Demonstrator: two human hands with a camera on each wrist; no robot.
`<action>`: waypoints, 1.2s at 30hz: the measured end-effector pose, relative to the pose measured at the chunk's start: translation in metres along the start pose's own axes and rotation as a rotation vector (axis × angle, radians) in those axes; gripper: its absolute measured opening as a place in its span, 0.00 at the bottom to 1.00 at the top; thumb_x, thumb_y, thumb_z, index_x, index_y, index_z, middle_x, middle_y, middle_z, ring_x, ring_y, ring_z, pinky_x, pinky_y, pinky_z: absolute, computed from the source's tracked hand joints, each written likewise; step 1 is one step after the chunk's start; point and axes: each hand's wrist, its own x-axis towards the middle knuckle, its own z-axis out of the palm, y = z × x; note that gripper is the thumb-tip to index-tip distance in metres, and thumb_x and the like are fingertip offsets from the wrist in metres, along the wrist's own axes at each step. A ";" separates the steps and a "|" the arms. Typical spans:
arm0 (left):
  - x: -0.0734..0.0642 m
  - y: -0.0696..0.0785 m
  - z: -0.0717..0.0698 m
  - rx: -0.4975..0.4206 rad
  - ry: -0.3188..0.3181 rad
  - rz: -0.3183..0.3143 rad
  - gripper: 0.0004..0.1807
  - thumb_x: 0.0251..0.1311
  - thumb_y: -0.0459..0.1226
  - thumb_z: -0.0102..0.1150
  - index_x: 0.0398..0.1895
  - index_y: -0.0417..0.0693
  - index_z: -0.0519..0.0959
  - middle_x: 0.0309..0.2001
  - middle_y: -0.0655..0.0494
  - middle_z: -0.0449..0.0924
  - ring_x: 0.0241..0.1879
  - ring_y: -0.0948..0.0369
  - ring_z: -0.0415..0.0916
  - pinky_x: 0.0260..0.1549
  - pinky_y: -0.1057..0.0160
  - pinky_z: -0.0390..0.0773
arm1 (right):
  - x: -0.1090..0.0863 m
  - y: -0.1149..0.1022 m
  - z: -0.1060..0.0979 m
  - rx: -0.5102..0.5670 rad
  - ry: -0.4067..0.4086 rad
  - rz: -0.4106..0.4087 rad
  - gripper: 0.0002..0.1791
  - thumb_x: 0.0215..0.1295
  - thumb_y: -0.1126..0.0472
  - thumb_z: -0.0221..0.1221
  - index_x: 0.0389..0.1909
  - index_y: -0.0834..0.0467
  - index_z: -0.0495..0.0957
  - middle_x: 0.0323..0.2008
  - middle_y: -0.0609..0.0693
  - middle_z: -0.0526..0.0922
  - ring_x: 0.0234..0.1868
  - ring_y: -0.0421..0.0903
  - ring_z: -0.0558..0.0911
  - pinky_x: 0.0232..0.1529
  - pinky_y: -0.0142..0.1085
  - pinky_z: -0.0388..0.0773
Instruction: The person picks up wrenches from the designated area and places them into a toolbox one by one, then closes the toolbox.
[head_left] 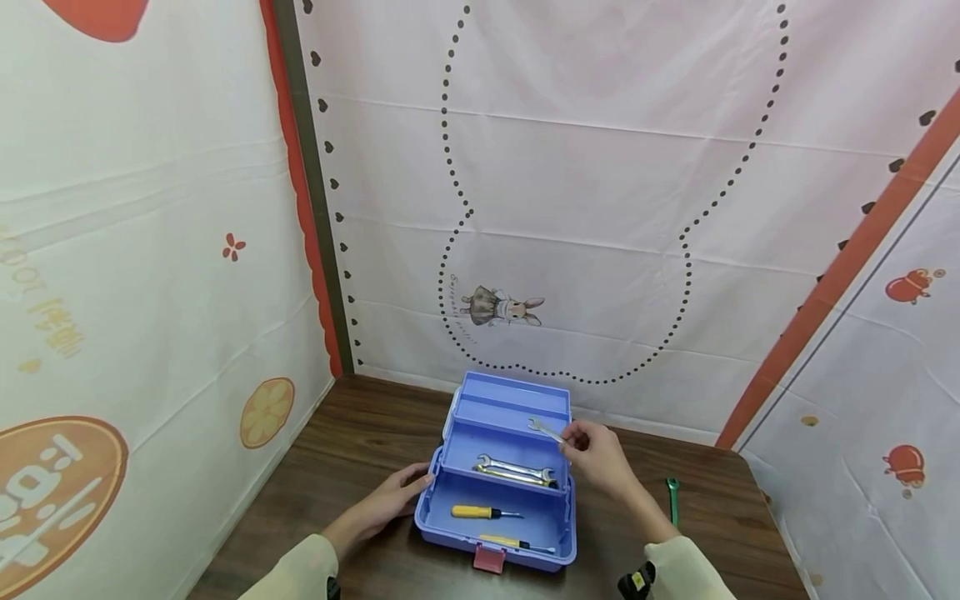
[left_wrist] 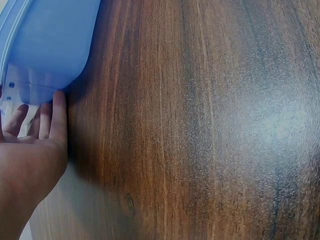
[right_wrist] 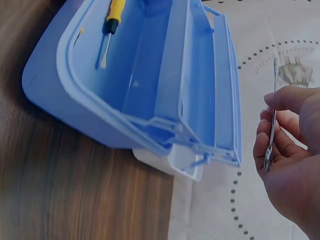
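Observation:
An opened blue toolbox [head_left: 442, 527] stands on the table, its stepped trays folded back. Above its right edge, my right hand [head_left: 596, 454] pinches a silver open-ended wrench [head_left: 542, 428] between thumb and fingers; the right wrist view shows the wrench [right_wrist: 275, 75] lying across the curled fingers. On the middle tray [head_left: 467, 442] lie several more wrenches [head_left: 517, 468] side by side. Two yellow-handled screwdrivers [head_left: 471, 512] rest in the bottom compartment. My left hand [head_left: 390, 504] is at the box's left side, its extended fingers [left_wrist: 59, 112] right at the lower corner in the left wrist view.
A green wrench [head_left: 672, 500] lies on the dark wooden table [head_left: 360, 433] right of the box, partly behind the right forearm. The red latch [head_left: 489, 560] hangs at the box's front. Printed cloth walls [head_left: 570, 208] border the table at the back and sides.

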 end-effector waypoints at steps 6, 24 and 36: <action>0.001 -0.001 0.000 -0.008 -0.005 0.002 0.48 0.75 0.62 0.56 0.81 0.37 0.60 0.76 0.30 0.61 0.70 0.40 0.71 0.62 0.40 0.80 | 0.005 -0.003 0.015 0.039 -0.020 -0.041 0.06 0.63 0.70 0.70 0.35 0.58 0.83 0.28 0.45 0.78 0.31 0.42 0.76 0.31 0.31 0.74; 0.000 -0.003 0.001 -0.017 -0.011 0.009 0.45 0.76 0.60 0.55 0.81 0.37 0.60 0.76 0.30 0.61 0.70 0.41 0.71 0.62 0.41 0.80 | 0.013 -0.002 0.051 0.140 -0.015 -0.040 0.05 0.65 0.69 0.70 0.36 0.59 0.83 0.29 0.47 0.80 0.31 0.43 0.77 0.30 0.31 0.76; -0.001 -0.001 0.002 -0.010 -0.004 0.008 0.46 0.76 0.61 0.56 0.81 0.37 0.60 0.76 0.30 0.61 0.70 0.40 0.71 0.63 0.40 0.79 | 0.015 0.004 0.065 0.050 -0.011 -0.080 0.08 0.64 0.69 0.71 0.35 0.55 0.82 0.29 0.44 0.79 0.31 0.42 0.75 0.32 0.32 0.74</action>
